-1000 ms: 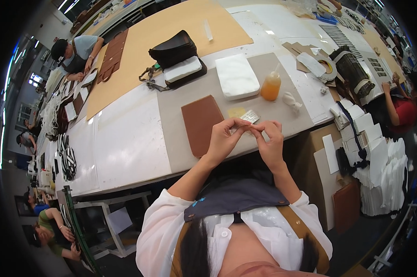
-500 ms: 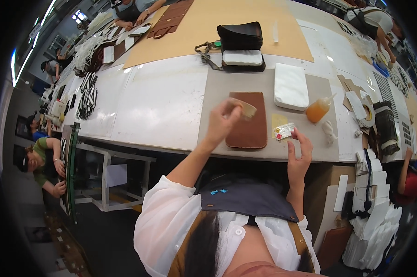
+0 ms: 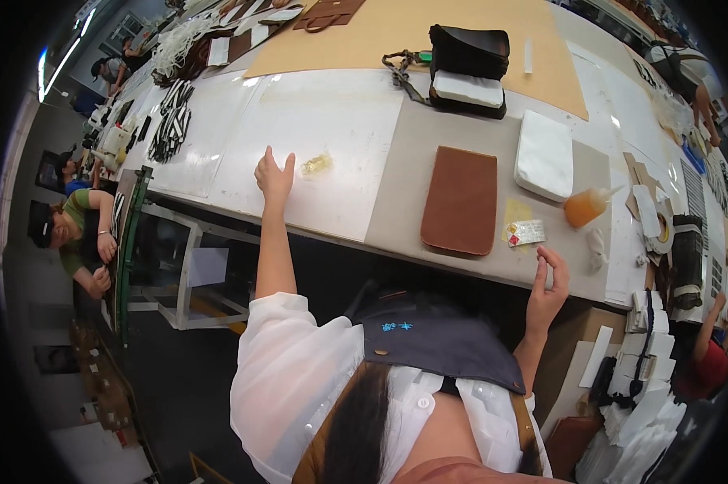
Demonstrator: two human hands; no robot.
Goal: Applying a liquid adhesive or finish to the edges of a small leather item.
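Observation:
Over the white tabletop on the left, my left hand (image 3: 275,176) is open, thumb and fingers apart, holding nothing. Just to its right lies a small yellowish, crumpled-looking piece (image 3: 316,164). My right hand (image 3: 548,282) hovers at the table's front edge, fingers loosely curled and apart, with nothing visible in them. Nearest to it is a small white printed sachet (image 3: 527,233), partly over a yellow paper square (image 3: 517,211). A flat brown leather panel (image 3: 461,200) rests on the grey mat (image 3: 398,202) between my hands.
Behind the panel are a white padded block (image 3: 544,155) and a black bag (image 3: 469,60) with a strap. An orange-filled squeeze bottle (image 3: 586,208) and a crumpled white cloth (image 3: 597,248) stand right. Striped straps (image 3: 170,125) lie far left. Another person (image 3: 78,234) works at left.
My left hand has moved left from above the brown panel and let go of the yellowish piece on the white tabletop. My right hand stays near the sachet. The whole view has shifted.

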